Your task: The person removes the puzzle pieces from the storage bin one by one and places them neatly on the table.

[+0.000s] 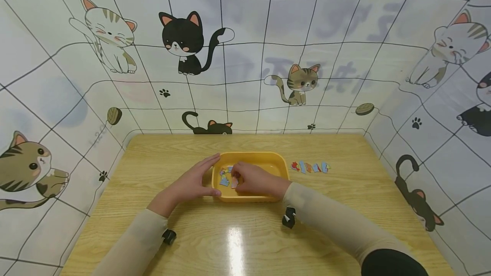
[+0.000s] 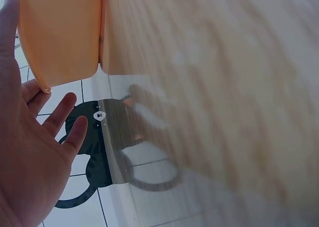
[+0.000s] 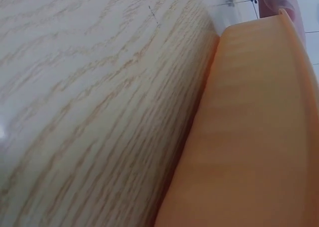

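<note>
A shallow yellow tray [image 1: 281, 164] stands on the wooden table in the head view. Its orange-looking side wall shows in the left wrist view. My left hand [image 1: 193, 181] spans the tray's left end, fingers near the back corner and thumb at the front rim. In the left wrist view, that hand's lower fingers spread loosely past the tray. Inside the tray, my right hand [image 1: 255, 179] has curled fingers and pinches a small pinkish cut-out piece [image 1: 235, 182], partly hidden by the fingers. Several colourful cut-out pieces [image 1: 224, 180] lie left of it in the tray.
Right of the tray, several similar small pieces [image 1: 308, 168] lie in a row on the table [image 1: 192, 233]. Walls with printed cats [image 1: 245, 63] rise behind the table and on both sides. Black wrist devices [image 1: 288, 217] sit at both sleeves.
</note>
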`<state>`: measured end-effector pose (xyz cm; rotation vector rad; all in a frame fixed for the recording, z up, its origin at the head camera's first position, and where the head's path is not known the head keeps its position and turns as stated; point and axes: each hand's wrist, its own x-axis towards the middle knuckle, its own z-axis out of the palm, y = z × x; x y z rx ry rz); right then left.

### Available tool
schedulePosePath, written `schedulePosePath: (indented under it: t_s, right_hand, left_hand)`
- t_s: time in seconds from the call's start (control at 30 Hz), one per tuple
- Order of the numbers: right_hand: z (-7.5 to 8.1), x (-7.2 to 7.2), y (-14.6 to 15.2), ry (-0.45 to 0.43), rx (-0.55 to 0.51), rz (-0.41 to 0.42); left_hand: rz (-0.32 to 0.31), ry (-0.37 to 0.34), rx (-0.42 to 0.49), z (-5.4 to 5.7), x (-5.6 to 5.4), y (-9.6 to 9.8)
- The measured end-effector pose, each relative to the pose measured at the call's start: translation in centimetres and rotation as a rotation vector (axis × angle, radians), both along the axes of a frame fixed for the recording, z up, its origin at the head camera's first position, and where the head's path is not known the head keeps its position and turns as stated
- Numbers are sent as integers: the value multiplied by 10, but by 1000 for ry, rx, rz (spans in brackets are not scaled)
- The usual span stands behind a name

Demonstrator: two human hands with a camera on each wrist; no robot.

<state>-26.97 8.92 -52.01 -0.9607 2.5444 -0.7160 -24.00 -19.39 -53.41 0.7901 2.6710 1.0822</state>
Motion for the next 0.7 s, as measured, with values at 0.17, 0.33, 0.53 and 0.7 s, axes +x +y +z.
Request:
schedulePosePath:
  t_s: [0.17, 0.33, 0.53, 0.7]
  right_hand:
    - [4, 1, 5, -52, -34, -40]
    - [7, 2, 12, -72, -42, -70]
    - [14, 2, 25, -55, -85, -83]
    - [17, 2, 38, -35, -106, -85]
  left_hand:
    - [6, -1, -5, 1, 1, 1]
    - [11, -3, -7, 1, 1, 1]
    - [16, -15, -17, 2, 2, 2]
    - [16, -8, -13, 4, 2, 3]
